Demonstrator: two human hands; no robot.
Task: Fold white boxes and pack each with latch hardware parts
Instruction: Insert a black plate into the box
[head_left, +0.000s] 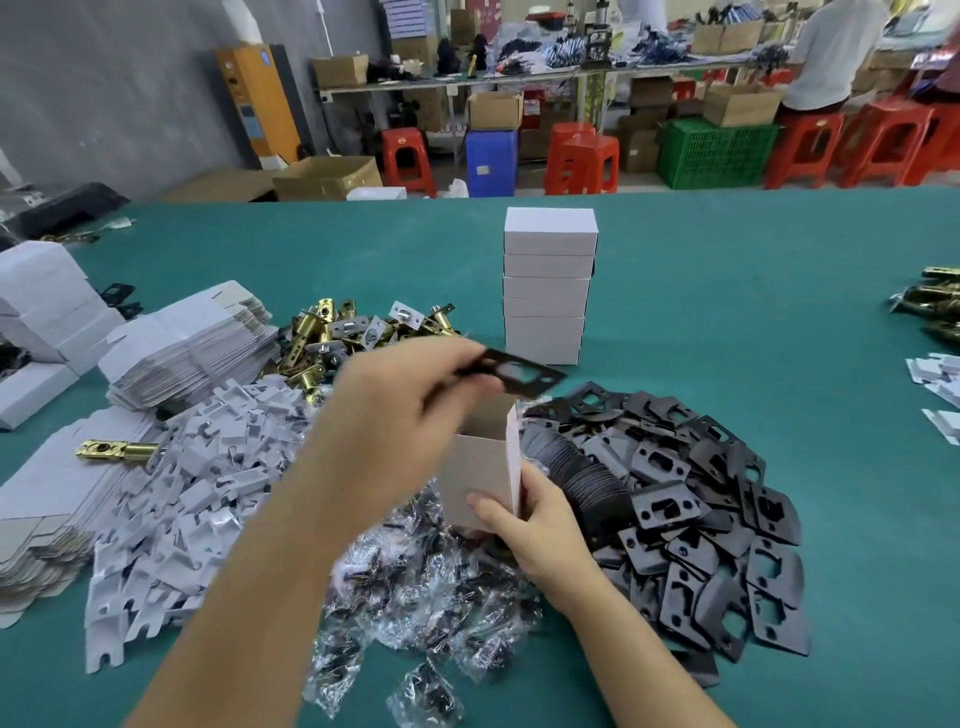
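Note:
My right hand (530, 525) grips an open white box (483, 473) upright above the table, thumb on its front face. My left hand (410, 400) pinches a black strike plate (519, 371) just above the box's open top. A pile of black strike plates (696, 509) lies to the right. Brass latch bolts (332, 338) are heaped behind my left hand. White card inserts (208, 478) spread at the left, and small clear screw bags (431, 587) lie under my arms. A stack of closed white boxes (548, 286) stands behind.
Flat unfolded box blanks (192, 348) are stacked at the left on the green table (779, 312); one brass latch (119, 451) lies on a lower stack. More brass parts (935, 306) and white inserts (935, 384) sit at the right edge. Stools, crates and a person stand beyond.

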